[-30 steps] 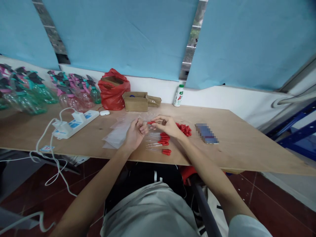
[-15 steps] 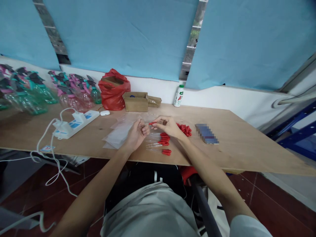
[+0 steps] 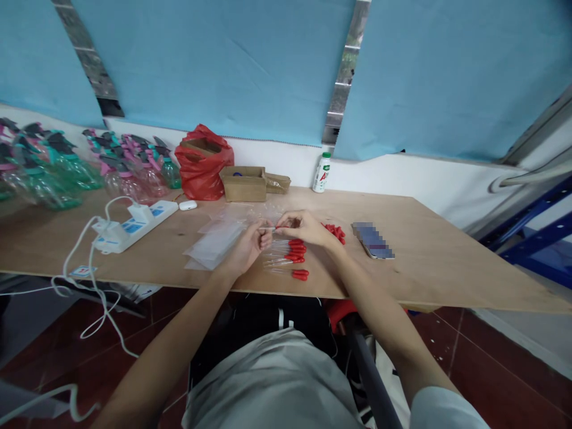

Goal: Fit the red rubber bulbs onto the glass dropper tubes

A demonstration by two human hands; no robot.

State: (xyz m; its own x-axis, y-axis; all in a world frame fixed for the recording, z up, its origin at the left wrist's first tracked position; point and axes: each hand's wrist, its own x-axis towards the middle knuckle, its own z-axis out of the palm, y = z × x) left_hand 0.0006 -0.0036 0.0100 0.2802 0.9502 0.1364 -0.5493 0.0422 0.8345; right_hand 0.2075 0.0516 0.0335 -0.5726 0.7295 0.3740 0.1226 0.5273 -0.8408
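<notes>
My left hand pinches the clear glass tube of a dropper above the wooden table. My right hand grips the red rubber bulb end of the same dropper, so both hands meet over it. Just below them lie several finished droppers with red bulbs in a row. A small heap of loose red bulbs sits right of my right hand. Clear plastic bags lie left of my left hand.
A phone lies to the right. At the back stand a cardboard box, a red bag, a white bottle and several spray bottles. A white power strip with cables lies left.
The hands have drawn slightly closer together on the dropper, and the red bulb end now sits more inside my right fingers. The view shifted a little left.
</notes>
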